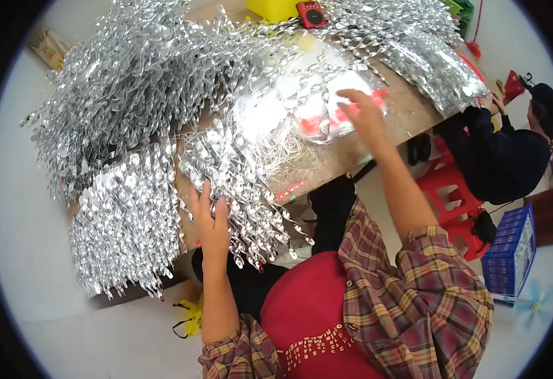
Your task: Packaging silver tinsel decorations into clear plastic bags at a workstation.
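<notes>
My left hand lies at the edge of a small bunch of shiny silver twisted strips that hangs over the table's near edge. Its fingers are stretched out and apart, and they seem to touch the strips. My right hand is raised over the table, beside a clear plastic bag with red markings. The fingers there are loosely extended, with nothing visible in them. A few twisted strips lie across the bag. Between the hands spreads a tangle of thin white strings.
Large heaps of silver strips cover the table's left and far side. A red device sits near a yellow container. Red stools, a blue crate and a seated person in dark clothes are at right.
</notes>
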`<state>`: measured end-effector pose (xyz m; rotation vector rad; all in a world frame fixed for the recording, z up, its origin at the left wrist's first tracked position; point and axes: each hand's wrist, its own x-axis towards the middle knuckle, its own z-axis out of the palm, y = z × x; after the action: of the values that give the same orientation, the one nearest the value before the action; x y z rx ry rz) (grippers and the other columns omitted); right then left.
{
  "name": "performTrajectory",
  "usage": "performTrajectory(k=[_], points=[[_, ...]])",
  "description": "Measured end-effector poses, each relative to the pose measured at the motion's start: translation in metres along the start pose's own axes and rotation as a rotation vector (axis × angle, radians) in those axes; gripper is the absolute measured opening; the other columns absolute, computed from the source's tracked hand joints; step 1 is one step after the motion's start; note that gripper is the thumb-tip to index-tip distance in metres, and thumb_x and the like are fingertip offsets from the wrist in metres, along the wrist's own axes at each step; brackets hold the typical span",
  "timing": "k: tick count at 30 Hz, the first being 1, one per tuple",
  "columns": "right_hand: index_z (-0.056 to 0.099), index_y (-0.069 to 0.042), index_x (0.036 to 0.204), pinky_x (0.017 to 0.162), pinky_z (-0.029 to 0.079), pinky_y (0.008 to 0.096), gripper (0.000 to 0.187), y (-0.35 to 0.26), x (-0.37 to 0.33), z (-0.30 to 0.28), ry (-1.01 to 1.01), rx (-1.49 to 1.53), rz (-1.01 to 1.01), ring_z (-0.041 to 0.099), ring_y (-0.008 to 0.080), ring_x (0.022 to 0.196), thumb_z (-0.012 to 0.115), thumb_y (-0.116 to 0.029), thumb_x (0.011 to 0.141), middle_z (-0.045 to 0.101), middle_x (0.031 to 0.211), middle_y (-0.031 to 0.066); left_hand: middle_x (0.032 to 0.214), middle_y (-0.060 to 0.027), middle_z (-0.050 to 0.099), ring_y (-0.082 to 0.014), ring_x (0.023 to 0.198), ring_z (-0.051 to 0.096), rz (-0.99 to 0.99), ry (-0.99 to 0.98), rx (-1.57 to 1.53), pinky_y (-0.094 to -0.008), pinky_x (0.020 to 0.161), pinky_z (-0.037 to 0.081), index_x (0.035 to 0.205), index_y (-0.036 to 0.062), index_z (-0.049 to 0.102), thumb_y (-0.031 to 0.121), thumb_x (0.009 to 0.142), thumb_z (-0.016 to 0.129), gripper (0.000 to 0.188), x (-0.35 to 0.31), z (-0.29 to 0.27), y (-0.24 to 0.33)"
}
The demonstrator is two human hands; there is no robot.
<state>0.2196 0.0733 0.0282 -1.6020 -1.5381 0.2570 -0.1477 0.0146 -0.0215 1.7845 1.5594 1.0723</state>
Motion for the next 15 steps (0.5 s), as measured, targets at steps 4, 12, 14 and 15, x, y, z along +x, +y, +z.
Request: performTrajectory(k=[4,12,14,15], points=[[0.066,-0.011,0.102,0.085,0.045,0.0372,0.03,0.094,0.043,-0.028,0.029,-0.254,0.048,0.058,0.028,0.098,0.07,-0.026,0.076,0.064,0.104,0.0138,0.143,-0.0229,0.033,-0.033,0.132,0.033,-0.041,0.003,0.017,-0.0401,0.108,0.024,0.132,0.0047,0.048,0.027,0.089,0.056,0.049,0.004,-0.007,0.012],[0.069,-0.011,0.086,0.063,0.046,0.0342,0.021,0.126,0.08,-0.028,-0.37,-0.024,0.348,0.058,0.0221,0.065,0.073,-0.024,0.069,0.064,0.071,0.006,0.14,-0.0204,0.037,-0.0317,0.129,0.036,0.033,0.071,0.03,-0.0394,0.106,0.027,0.129,0.0022,0.05,0.021,0.088,0.058,0.046,-0.001,-0.011,-0.005],[0.069,-0.011,0.085,0.061,0.046,0.0343,0.019,0.137,0.079,-0.027,-0.301,-0.079,0.27,0.059,0.0214,0.063,0.072,-0.023,0.07,0.063,0.068,0.006,0.139,-0.0187,0.039,-0.031,0.128,0.038,0.034,0.102,-0.019,-0.0393,0.106,0.028,0.127,0.0022,0.051,0.021,0.087,0.059,0.045,-0.002,-0.01,-0.004],[0.069,-0.011,0.084,0.059,0.047,0.0345,0.017,0.142,0.08,-0.027,-0.235,-0.135,0.194,0.06,0.0208,0.061,0.071,-0.022,0.072,0.063,0.065,0.0061,0.139,-0.0187,0.039,-0.031,0.128,0.038,0.039,0.104,-0.023,-0.0393,0.106,0.028,0.127,0.0022,0.051,0.021,0.087,0.059,0.045,-0.003,-0.01,-0.002]])
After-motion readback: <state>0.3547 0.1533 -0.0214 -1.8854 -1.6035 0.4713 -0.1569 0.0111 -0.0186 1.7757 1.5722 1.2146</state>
